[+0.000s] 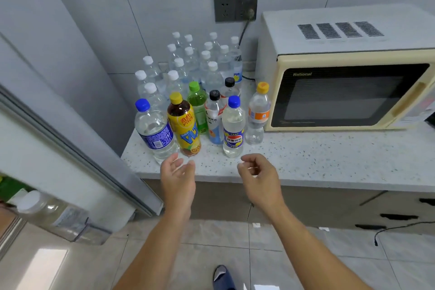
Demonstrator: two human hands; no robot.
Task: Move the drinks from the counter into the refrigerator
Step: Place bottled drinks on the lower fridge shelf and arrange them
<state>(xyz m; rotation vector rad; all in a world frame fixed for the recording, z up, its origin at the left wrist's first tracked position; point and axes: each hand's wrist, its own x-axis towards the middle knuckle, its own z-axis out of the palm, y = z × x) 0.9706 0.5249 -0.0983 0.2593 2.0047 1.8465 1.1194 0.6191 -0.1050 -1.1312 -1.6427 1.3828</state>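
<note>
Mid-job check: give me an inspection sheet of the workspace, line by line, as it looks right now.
Surface: speckled white counter, bare along the front edge.
Job's things: front row has a blue-capped water bottle, yellow tea bottle, green bottle, cola-label bottle and orange-label bottle; white-capped water bottles stand behind.
Clutter: microwave right of the bottles.
Hands: left hand open near the tea bottle; right hand, fingers loosely curled, holds nothing.
Cables: microwave cord plugged into wall socket; black cable hangs by the cabinet.
Surroundings: refrigerator door open at left, with a bin holding bottles.
</note>
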